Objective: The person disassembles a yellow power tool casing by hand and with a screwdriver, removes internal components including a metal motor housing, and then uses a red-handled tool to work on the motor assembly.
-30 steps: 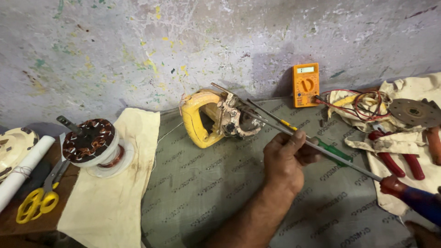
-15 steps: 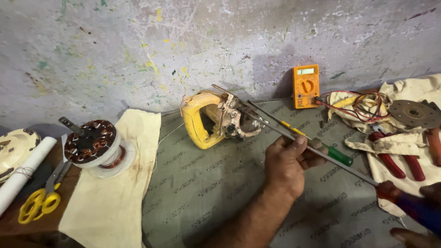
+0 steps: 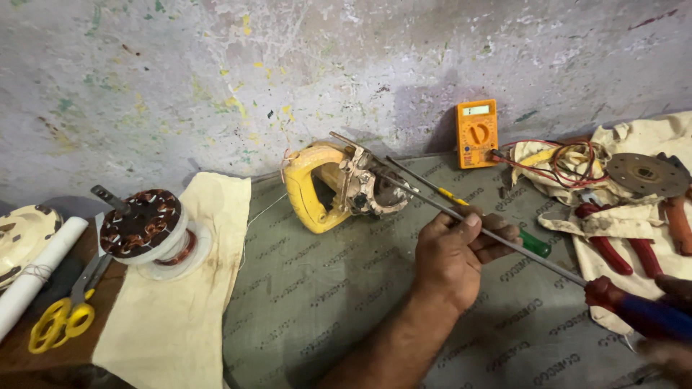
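Left hand [image 3: 453,256] pinching long screwdriver shaft [image 3: 461,222]; right hand [image 3: 667,317], near right, gripping its red-blue handle [image 3: 634,310]. Tip in yellow power-tool housing [image 3: 339,189], centre. Best kept shaft straight, pressure axial, avoiding slip.

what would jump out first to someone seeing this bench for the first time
Mid-frame, the left hand pinches the long metal shaft of a screwdriver whose red and blue handle sits in the right hand at the lower right edge. The shaft's tip reaches into a yellow power tool body lying opened against the wall. An orange multimeter leans on the wall behind, and a copper-wound stator sits on a cloth at left.
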